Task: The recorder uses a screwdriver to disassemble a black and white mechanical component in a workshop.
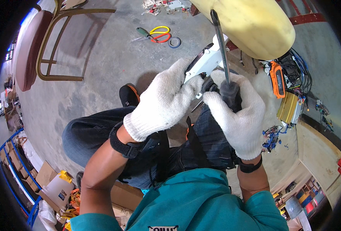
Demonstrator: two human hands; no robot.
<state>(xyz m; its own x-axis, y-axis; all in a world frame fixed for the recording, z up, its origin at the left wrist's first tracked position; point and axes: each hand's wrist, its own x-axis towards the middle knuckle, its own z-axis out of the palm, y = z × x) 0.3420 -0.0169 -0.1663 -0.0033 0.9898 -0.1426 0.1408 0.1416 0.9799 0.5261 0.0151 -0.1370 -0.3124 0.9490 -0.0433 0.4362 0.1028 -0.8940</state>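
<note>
My left hand (159,99), in a white knit glove, is closed around a white plastic part (206,62) with a dark strip along one side. My right hand (240,115), gloved likewise, grips a screwdriver (223,50) by its black handle. The long metal shaft points up and away from me, passing in front of the white part's far end. Between the two hands is a small black rounded piece (209,86). The right thumb and fingers are close against it; whether it belongs to the white part I cannot tell.
A large pale-yellow rounded object (255,27) stands just beyond my hands. On the floor lie scissors (162,35) with yellow and red handles and a roll of tape (174,42). Right are an orange meter (277,80), wires and a gold metal box (288,107). A chair (43,46) stands far left.
</note>
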